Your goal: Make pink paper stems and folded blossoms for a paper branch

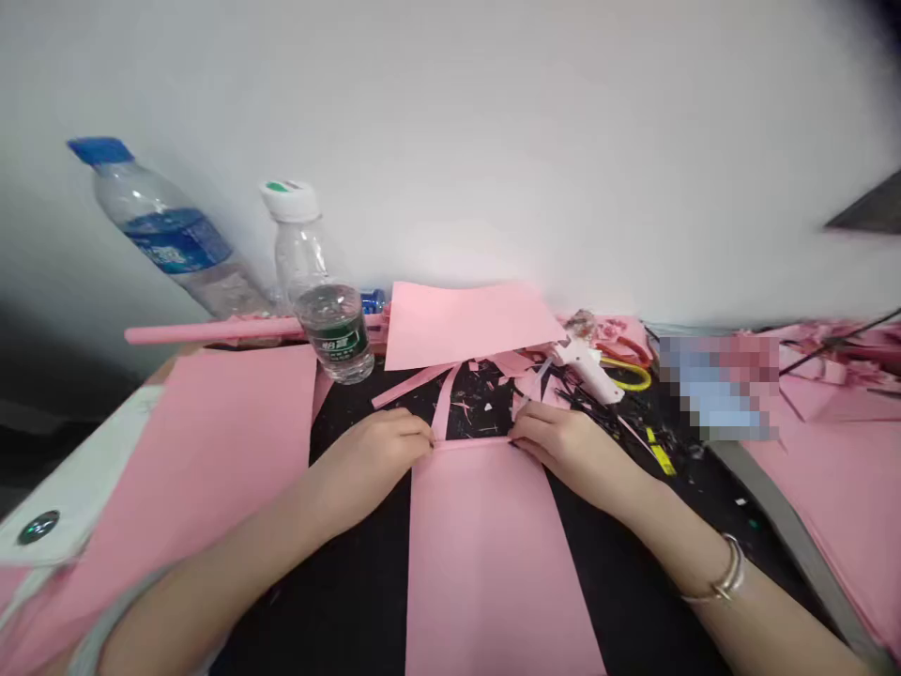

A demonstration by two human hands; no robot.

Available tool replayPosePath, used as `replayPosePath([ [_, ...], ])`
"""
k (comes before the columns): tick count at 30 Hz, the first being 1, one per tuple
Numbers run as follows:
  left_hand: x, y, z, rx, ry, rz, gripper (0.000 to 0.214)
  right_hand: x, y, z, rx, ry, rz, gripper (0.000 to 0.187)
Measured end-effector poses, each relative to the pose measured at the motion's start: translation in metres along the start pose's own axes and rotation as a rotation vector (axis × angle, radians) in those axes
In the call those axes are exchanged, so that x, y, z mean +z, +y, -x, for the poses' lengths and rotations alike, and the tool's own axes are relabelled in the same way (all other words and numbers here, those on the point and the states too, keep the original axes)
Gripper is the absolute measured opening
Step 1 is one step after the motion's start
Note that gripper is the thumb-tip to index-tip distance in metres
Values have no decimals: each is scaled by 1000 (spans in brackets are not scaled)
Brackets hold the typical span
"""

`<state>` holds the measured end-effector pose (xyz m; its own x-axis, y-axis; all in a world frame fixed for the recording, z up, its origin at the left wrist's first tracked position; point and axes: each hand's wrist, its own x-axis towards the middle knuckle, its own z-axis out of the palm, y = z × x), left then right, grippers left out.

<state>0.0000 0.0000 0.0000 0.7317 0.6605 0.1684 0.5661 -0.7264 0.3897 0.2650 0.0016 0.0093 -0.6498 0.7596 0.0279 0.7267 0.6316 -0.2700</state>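
Note:
A long pink paper sheet (489,563) lies flat on the black mat (598,563), running away from me, with a narrow folded band (471,443) along its far edge. My left hand (380,453) pinches the band's left end, and my right hand (553,441) pinches its right end. A thin pink paper strip (443,406) rises from the band just beside my left fingertips. A metal bangle (725,577) circles my right wrist.
Two plastic water bottles (316,282) and a pink paper tube (211,330) lie at the back left. A hot glue gun (587,368) and yellow-handled scissors (626,373) sit among paper scraps at the back right. Large pink sheets (211,469) lie to both sides.

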Motion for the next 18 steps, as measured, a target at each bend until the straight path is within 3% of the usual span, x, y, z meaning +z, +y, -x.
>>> replayPosePath([
  [7,2,2,1,3,18,-42,24,-3,1,-1,6,27,-95,18],
  [12,1,-3,0,-7,6,50,25,-3,4,-1,38,111,-228,22],
  [18,1,-10,-1,-4,-6,133,23,-4,10,0,93,107,-351,22],
])
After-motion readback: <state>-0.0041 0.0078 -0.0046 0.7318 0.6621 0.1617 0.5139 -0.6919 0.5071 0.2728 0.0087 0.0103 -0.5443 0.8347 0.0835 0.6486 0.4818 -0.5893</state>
